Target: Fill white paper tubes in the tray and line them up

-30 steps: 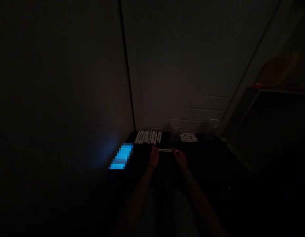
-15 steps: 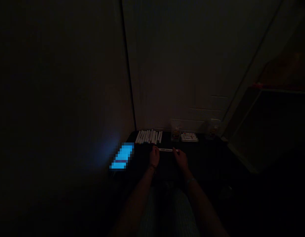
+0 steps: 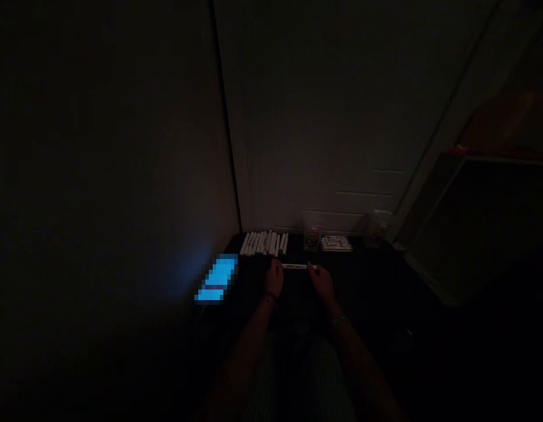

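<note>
A white marker (image 3: 294, 266) with dark print along its barrel lies level between my two hands, low over the dark table. My left hand (image 3: 275, 278) is closed on its left end. My right hand (image 3: 321, 281) pinches the right end between thumb and fingers. Just beyond my left hand, several white markers (image 3: 263, 242) lie side by side in a row. Farther back, to the right of that row, is a flat stack of white printed markers or cases (image 3: 336, 243); the dimness hides which.
A clear container with a label (image 3: 312, 237) stands left of the stack, and another clear container (image 3: 378, 230) stands to its right. A glowing blurred screen (image 3: 217, 279) is at the table's left edge. Walls rise behind and to the left. The dark table (image 3: 363, 281) narrows at the back.
The view has shifted very slightly. Both hands keep the same hold on the marker, and nothing else has visibly moved.
</note>
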Demonstrator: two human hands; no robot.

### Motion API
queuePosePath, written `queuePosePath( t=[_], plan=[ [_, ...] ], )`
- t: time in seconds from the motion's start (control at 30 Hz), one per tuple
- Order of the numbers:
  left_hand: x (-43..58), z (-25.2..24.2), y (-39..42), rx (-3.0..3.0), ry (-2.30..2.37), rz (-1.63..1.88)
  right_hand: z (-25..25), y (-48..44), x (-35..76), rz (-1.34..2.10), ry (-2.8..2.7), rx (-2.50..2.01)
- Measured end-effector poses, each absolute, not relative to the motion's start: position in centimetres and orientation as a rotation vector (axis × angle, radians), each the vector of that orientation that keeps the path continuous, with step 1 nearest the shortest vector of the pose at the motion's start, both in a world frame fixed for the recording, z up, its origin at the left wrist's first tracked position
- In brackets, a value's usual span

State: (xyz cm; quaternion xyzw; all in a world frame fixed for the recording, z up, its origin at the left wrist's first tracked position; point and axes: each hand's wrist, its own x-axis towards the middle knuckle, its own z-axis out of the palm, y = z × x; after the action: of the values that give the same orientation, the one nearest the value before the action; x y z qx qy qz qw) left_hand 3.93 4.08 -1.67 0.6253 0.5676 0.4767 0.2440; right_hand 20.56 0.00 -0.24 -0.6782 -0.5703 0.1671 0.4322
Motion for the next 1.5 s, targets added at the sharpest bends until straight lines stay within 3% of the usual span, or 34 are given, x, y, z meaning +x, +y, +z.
queuePosePath(
  t=[1.5],
  plan=[
    [4.13,-1.23,3.76,1.688,1.569,1.312,-0.62,0.29,20.69,0.419,-1.428,-1.722]
  ],
)
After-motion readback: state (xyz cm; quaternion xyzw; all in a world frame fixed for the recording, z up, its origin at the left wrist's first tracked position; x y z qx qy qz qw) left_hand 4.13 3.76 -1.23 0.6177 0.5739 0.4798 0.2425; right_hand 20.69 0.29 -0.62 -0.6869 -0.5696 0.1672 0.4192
